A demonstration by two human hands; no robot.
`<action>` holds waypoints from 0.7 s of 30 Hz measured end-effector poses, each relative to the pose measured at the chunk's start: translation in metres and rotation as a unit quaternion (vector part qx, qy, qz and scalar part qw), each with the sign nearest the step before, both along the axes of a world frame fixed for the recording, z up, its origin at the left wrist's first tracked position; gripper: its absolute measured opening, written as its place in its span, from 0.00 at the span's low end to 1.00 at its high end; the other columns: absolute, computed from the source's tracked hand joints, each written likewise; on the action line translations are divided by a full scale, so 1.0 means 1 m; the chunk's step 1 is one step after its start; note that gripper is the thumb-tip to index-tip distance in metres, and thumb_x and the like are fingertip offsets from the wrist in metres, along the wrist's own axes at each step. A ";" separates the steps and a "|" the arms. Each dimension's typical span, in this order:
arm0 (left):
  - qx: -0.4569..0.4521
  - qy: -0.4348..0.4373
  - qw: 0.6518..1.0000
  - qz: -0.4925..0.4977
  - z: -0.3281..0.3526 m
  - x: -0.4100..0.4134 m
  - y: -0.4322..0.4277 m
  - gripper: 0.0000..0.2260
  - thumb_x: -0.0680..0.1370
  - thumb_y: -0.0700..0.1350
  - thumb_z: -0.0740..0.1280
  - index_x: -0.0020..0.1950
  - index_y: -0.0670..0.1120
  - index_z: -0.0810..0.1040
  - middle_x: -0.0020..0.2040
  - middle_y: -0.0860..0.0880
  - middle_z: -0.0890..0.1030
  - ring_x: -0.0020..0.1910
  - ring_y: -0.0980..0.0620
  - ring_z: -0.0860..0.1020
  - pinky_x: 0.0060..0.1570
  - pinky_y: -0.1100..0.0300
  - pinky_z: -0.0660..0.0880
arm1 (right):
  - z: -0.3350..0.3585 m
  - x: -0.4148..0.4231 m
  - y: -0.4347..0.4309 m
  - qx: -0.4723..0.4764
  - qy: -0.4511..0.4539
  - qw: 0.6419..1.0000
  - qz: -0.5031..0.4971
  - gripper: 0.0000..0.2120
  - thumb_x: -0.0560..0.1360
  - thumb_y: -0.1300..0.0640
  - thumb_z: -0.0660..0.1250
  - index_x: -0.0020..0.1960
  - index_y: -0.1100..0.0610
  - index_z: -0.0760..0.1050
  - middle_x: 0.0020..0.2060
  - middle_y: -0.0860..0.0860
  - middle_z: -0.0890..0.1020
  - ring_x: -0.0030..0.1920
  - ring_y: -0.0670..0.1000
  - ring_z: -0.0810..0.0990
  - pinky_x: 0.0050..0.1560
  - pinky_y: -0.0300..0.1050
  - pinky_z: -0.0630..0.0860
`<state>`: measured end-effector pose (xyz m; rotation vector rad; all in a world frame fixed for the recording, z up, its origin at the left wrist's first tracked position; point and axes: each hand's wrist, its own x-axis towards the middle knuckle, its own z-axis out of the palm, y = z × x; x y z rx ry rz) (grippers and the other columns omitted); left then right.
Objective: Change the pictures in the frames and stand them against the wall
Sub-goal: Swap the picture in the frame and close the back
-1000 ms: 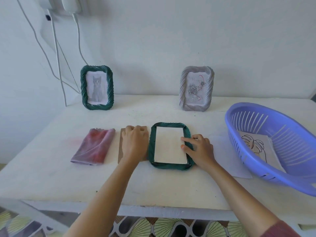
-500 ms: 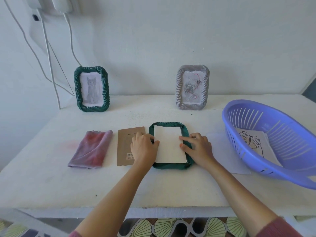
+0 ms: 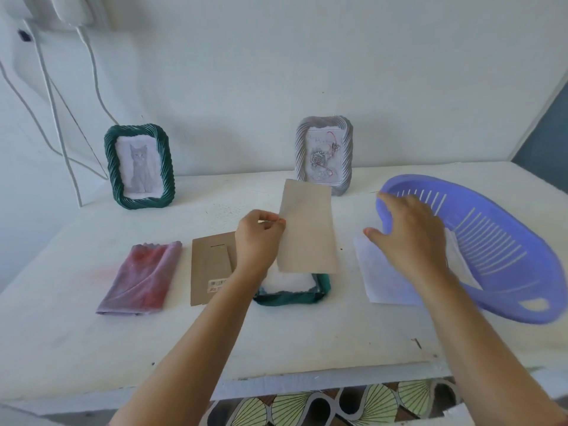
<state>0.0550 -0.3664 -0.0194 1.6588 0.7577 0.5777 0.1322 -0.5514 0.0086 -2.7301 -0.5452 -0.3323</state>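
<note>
A: What takes up the most room?

B: The white table [image 3: 76, 348], then the purple basket [image 3: 516, 272] at three o'clock.

A: And the frames?

B: Two stand against the wall: a green frame [image 3: 140, 202] with a cat picture at ten o'clock, and a grey frame [image 3: 301, 155] with a rose picture at one o'clock. A second green frame [image 3: 292, 298] lies flat near the middle, toward six.

A: Anything loose?

B: A white sheet [image 3: 384, 278] lies just beside the basket. A reddish cloth [image 3: 141, 278] lies at nine o'clock, and a brown backing board [image 3: 209, 265] sits between it and the flat frame.

A: The hands?

B: The left hand [image 3: 258, 241] pinches a brown card [image 3: 307, 232] by its edge, raised above the flat frame. The right hand [image 3: 412, 232] is spread and holds nothing, over the basket's near rim. I cannot tell whether it touches.
</note>
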 end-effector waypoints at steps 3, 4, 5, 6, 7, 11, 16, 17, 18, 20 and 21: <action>-0.081 0.030 0.995 -0.057 -0.004 0.016 -0.023 0.07 0.74 0.37 0.66 0.37 0.46 0.75 0.40 0.47 0.79 0.43 0.46 0.78 0.50 0.50 0.79 | 0.010 0.008 -0.021 -0.073 0.159 0.984 -0.042 0.11 0.72 0.55 0.67 0.53 0.57 0.72 0.51 0.57 0.77 0.53 0.59 0.76 0.44 0.47 0.70; -0.088 0.047 0.993 -0.070 -0.009 0.022 -0.032 0.08 0.74 0.37 0.66 0.36 0.46 0.75 0.40 0.46 0.79 0.43 0.45 0.78 0.52 0.49 0.79 | 0.010 0.010 -0.025 -0.057 0.165 0.984 -0.045 0.05 0.71 0.57 0.66 0.41 0.56 0.71 0.42 0.56 0.76 0.45 0.59 0.75 0.36 0.44 0.67; -0.100 0.062 0.990 -0.082 -0.016 0.028 -0.040 0.08 0.73 0.36 0.66 0.35 0.46 0.75 0.40 0.45 0.79 0.42 0.44 0.79 0.52 0.49 0.79 | 0.009 0.013 -0.027 -0.031 0.164 0.985 -0.039 0.11 0.69 0.59 0.66 0.33 0.56 0.64 0.34 0.54 0.72 0.38 0.58 0.71 0.31 0.43 0.61; -0.116 0.075 0.986 -0.094 -0.021 0.032 -0.050 0.10 0.73 0.35 0.66 0.33 0.45 0.74 0.39 0.44 0.79 0.39 0.45 0.78 0.50 0.50 0.79 | 0.010 0.016 -0.028 -0.024 0.168 0.985 -0.038 0.16 0.68 0.60 0.66 0.30 0.55 0.59 0.29 0.53 0.67 0.34 0.57 0.67 0.29 0.42 0.57; -0.126 0.086 0.983 -0.106 -0.026 0.036 -0.058 0.12 0.73 0.33 0.66 0.31 0.45 0.73 0.36 0.43 0.78 0.36 0.45 0.76 0.46 0.52 0.78 | 0.012 0.019 -0.029 -0.016 0.165 0.985 -0.036 0.19 0.67 0.60 0.66 0.29 0.55 0.56 0.27 0.52 0.63 0.32 0.56 0.64 0.29 0.43 0.55; -0.136 0.104 0.978 -0.122 -0.037 0.053 -0.083 0.15 0.72 0.31 0.63 0.26 0.44 0.71 0.33 0.43 0.75 0.32 0.47 0.74 0.46 0.50 0.79 | 0.025 0.024 -0.035 0.023 0.156 0.987 -0.043 0.09 0.68 0.59 0.67 0.35 0.64 0.70 0.33 0.61 0.75 0.36 0.61 0.73 0.37 0.46 0.70; -0.159 0.102 0.972 -0.137 -0.039 0.067 -0.101 0.15 0.72 0.29 0.62 0.27 0.42 0.69 0.31 0.44 0.73 0.31 0.47 0.74 0.44 0.52 0.79 | 0.021 0.029 -0.040 0.034 0.165 0.986 -0.019 0.22 0.68 0.60 0.68 0.58 0.70 0.72 0.55 0.66 0.78 0.56 0.63 0.77 0.58 0.60 0.75; -0.156 0.100 0.972 -0.142 -0.040 0.069 -0.103 0.15 0.72 0.29 0.61 0.27 0.43 0.68 0.32 0.44 0.72 0.33 0.46 0.74 0.44 0.51 0.79 | 0.019 0.029 -0.039 0.035 0.167 0.985 -0.016 0.22 0.67 0.60 0.69 0.58 0.70 0.72 0.55 0.66 0.78 0.56 0.63 0.77 0.58 0.60 0.75; -0.149 0.101 0.973 -0.145 -0.043 0.071 -0.103 0.15 0.71 0.29 0.62 0.27 0.43 0.67 0.34 0.44 0.72 0.35 0.47 0.73 0.44 0.51 0.78 | 0.016 0.028 -0.039 0.034 0.172 0.984 -0.015 0.22 0.67 0.60 0.69 0.58 0.70 0.72 0.55 0.66 0.78 0.56 0.63 0.78 0.57 0.60 0.75; -0.130 0.107 0.975 -0.148 -0.047 0.074 -0.104 0.15 0.70 0.30 0.63 0.26 0.44 0.67 0.34 0.44 0.71 0.37 0.48 0.72 0.43 0.50 0.76 | 0.012 0.026 -0.037 0.030 0.178 0.984 -0.006 0.22 0.66 0.61 0.69 0.57 0.69 0.73 0.55 0.65 0.79 0.56 0.62 0.78 0.57 0.60 0.76; -0.123 0.111 0.975 -0.145 -0.049 0.075 -0.105 0.15 0.70 0.31 0.64 0.26 0.45 0.67 0.33 0.44 0.71 0.37 0.48 0.72 0.42 0.50 0.76 | 0.009 0.025 -0.037 0.028 0.178 0.984 0.001 0.21 0.66 0.61 0.69 0.56 0.69 0.73 0.54 0.65 0.79 0.56 0.62 0.78 0.56 0.59 0.76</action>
